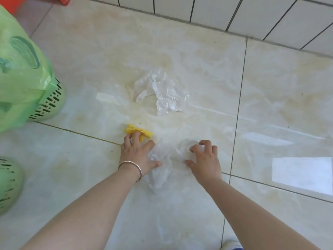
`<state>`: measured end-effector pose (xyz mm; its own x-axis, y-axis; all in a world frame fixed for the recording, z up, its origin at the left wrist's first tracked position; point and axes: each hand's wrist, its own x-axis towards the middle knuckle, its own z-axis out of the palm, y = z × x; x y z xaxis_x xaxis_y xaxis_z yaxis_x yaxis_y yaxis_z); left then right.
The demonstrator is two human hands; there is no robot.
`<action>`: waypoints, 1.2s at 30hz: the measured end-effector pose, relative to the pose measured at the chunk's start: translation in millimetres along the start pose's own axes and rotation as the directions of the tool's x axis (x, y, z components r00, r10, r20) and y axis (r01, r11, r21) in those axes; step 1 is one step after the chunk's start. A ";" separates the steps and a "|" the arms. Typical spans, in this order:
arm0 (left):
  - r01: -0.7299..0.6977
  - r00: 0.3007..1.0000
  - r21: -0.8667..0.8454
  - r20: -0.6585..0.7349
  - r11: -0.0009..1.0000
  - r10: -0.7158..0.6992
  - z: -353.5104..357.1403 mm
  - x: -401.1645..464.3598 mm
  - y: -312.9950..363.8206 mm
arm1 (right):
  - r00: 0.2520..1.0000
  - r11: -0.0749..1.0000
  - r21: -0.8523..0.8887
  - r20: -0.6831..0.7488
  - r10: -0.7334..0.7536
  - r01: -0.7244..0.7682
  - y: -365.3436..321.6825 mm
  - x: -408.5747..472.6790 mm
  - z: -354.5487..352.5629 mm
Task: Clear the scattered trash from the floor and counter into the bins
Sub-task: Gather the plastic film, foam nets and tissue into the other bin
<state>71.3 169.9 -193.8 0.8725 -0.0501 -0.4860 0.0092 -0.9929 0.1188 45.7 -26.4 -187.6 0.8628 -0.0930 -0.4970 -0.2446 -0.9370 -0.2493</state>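
The scene is viewed from a single head-worn camera, aimed steeply down and forward at the nearby floor (198,51).

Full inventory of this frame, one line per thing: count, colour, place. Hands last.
clear plastic bag: 1, transparent, crumpled on the floor, centre, beyond the hands
white plastic bag: 1, translucent white, on the floor between the hands
foam net: 1, yellow, on the floor under the left fingers
bins: 2, pale green slotted; one at left lined with a green bag, one at the lower left edge
red object: 1, top left corner, cut off, cannot tell what
floor: cream glossy tiles
wall: white tiles, top
shoe: 1, white and blue, bottom edge
bracelet: 1, silver, left wrist
left hand: fingers curl on the foam net, thumb on the white plastic bag
right hand: fingers curled into the white plastic bag
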 end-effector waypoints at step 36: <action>0.006 0.994 -0.418 -0.099 0.908 -0.053 -78.1 54.0 -74.8 | 0.990 0.990 -0.003 -0.027 -0.138 0.138 -129.5 141.9 -38.2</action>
<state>155.9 249.8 -161.3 0.9151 0.0132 -0.4031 0.2180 -0.8571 0.4668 216.7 68.9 -194.1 0.8997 0.0278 -0.4357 -0.1223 -0.9420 -0.3126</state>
